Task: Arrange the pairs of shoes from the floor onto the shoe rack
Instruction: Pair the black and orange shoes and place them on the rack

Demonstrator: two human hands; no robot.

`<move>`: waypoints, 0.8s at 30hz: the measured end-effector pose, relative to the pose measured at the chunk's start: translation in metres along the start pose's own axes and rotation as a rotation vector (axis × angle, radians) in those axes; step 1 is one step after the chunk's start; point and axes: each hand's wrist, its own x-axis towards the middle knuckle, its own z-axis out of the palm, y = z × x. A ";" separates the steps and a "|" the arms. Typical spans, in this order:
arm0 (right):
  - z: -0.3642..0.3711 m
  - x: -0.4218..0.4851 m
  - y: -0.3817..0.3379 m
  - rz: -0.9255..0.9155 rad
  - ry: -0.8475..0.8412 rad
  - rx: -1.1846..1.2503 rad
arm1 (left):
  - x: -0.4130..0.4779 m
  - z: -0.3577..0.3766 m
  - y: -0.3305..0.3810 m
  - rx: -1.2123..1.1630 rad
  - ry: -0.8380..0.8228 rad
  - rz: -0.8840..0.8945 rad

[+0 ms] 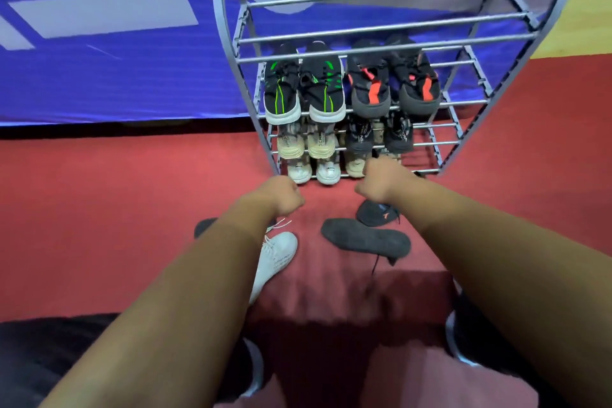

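Note:
A grey metal shoe rack (516, 33) stands ahead on the red floor. Its upper filled shelf holds a black-and-green pair (303, 89) and a black-and-orange pair (394, 83). Lower shelves hold a beige pair (306, 142), a dark pair (381, 137), a white pair (313, 170) and a tan shoe (354, 166). On the floor lie a white sneaker (276, 258), a black shoe sole-up (366, 237) and another black shoe (377, 212). My left hand (284, 197) hangs fisted above the floor. My right hand (381, 180) is curled at the bottom shelf; what it holds is hidden.
A blue and white banner (116, 69) covers the wall behind and left of the rack. The rack's top shelf bars (381, 23) carry nothing. A dark shape (203, 227) shows behind my left forearm. My own shoes (460, 338) are at the bottom of the view.

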 end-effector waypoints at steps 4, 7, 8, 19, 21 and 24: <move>0.076 0.024 0.012 0.025 -0.166 -0.022 | 0.035 0.067 -0.074 0.041 -0.109 -0.165; 0.129 0.041 0.023 0.006 -0.241 -0.067 | 0.030 0.111 -0.109 0.049 -0.098 -0.246; 0.146 0.044 0.028 0.014 -0.265 -0.073 | 0.028 0.123 -0.116 -0.006 -0.089 -0.277; 0.227 0.092 0.055 0.145 -0.261 -0.144 | 0.073 0.212 -0.181 0.122 -0.113 -0.547; 0.234 0.097 0.060 0.172 -0.278 -0.165 | 0.077 0.221 -0.187 0.116 -0.045 -0.541; 0.246 0.102 0.071 0.173 -0.240 -0.209 | 0.078 0.231 -0.195 0.098 0.014 -0.543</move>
